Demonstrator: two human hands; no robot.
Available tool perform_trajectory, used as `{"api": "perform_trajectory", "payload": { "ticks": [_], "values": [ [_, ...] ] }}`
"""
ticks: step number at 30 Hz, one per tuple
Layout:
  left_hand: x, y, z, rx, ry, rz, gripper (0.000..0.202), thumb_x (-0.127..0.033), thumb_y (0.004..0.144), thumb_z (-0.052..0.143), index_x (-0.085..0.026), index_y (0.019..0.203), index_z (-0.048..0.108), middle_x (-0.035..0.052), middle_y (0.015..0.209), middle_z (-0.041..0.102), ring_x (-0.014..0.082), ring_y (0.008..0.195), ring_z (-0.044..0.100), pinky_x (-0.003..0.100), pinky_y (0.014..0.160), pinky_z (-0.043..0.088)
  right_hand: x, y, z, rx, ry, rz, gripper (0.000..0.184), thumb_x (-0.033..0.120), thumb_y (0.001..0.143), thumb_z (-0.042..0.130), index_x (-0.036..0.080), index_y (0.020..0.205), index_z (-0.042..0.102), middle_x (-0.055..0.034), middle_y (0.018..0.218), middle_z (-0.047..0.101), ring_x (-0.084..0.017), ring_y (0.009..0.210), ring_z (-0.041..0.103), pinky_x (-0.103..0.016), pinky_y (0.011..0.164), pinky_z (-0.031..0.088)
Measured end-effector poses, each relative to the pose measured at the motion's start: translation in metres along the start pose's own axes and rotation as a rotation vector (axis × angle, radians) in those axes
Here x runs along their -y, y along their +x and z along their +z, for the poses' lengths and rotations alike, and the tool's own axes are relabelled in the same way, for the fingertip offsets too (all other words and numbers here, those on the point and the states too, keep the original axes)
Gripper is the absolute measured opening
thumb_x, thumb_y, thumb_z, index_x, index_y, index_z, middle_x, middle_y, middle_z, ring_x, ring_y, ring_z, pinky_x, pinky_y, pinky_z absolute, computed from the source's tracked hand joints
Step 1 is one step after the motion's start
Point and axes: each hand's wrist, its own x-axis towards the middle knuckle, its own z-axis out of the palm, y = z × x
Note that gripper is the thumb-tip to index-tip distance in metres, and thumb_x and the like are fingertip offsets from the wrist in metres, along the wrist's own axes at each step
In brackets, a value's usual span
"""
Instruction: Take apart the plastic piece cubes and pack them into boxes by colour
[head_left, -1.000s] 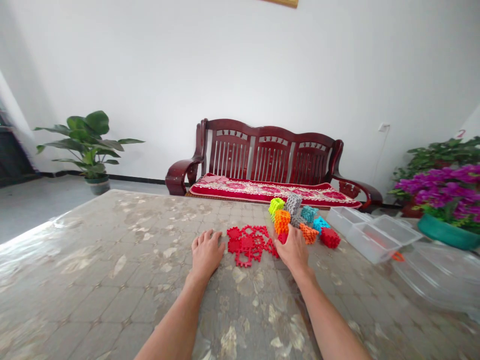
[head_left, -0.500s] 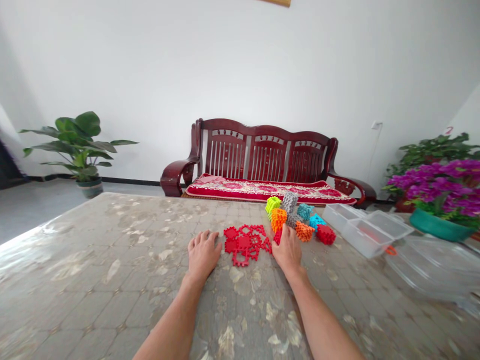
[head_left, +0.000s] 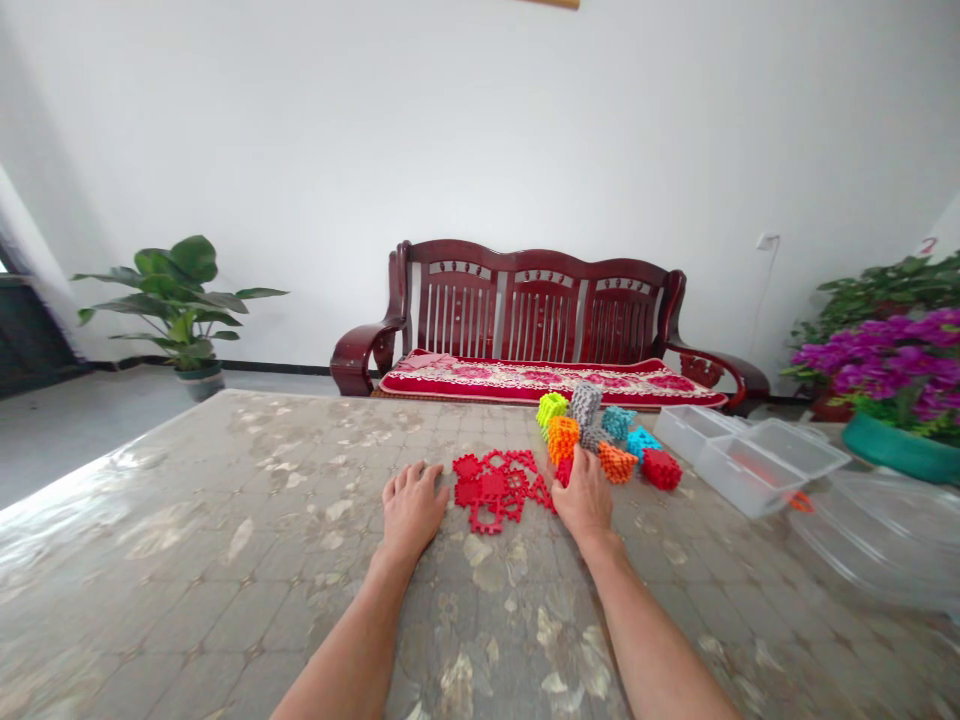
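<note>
My left hand (head_left: pixel 412 508) rests on the tabletop with its fingers stretched out and apart, holding nothing. Just right of it lies a loose group of flat red toothed tiles (head_left: pixel 491 487); some are solid, others are open frames. My right hand (head_left: pixel 586 502) is closed at the right end of that group, thumb and fingers around a red toothed block (head_left: pixel 564 468) that it partly hides. Behind that hand stand an orange block (head_left: pixel 563 437), a yellow-green one (head_left: pixel 552 408) and a tall grey one (head_left: pixel 585 402). A second orange block (head_left: pixel 616 463) sits to its right.
Farther right are teal (head_left: pixel 618 422), blue (head_left: pixel 643 442) and red (head_left: pixel 661 469) blocks. A clear divided box (head_left: pixel 750 470) and a clear lid (head_left: pixel 877 540) lie at the right, near purple flowers in a teal pot (head_left: pixel 900 447). A wooden bench (head_left: pixel 536 300) stands beyond the table.
The whole view has turned slightly left, so everything sits a little farther right. Both hands keep nearly the same places beside the red tiles.
</note>
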Motion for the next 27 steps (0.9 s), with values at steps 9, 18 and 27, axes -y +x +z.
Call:
{"api": "perform_trajectory", "payload": {
  "ticks": [9,18,27],
  "values": [
    [-0.001,0.0,-0.002,0.017,0.038,0.004,0.038,-0.033,0.093,0.051,-0.029,0.13,0.06,0.0083,0.143,0.055,0.0279,0.131,0.049,0.044,0.11,0.033,-0.001,-0.007,-0.007,-0.118,0.159,0.024,0.052,0.036,0.087,0.053,0.013,0.133,0.05,-0.0169,0.133,0.055,-0.029,0.12,0.05,-0.041,0.1,0.04],
    [0.004,0.003,0.004,0.01,0.023,0.027,0.04,-0.035,0.094,0.048,-0.028,0.131,0.06,0.0091,0.143,0.055,0.0289,0.134,0.047,0.045,0.111,0.031,-0.071,0.027,-0.028,-0.4,0.233,0.252,0.048,0.028,0.082,0.046,0.013,0.127,0.055,-0.0174,0.121,0.062,-0.029,0.114,0.054,-0.043,0.1,0.038],
    [0.005,0.005,0.007,0.006,0.028,0.025,0.039,-0.034,0.093,0.049,-0.028,0.13,0.06,0.0095,0.142,0.056,0.0287,0.132,0.048,0.046,0.11,0.033,-0.14,0.043,-0.038,-0.221,0.027,0.352,0.075,0.05,0.074,0.062,0.008,0.136,0.049,-0.0223,0.129,0.059,-0.036,0.115,0.054,-0.044,0.095,0.041]
  ]
}}
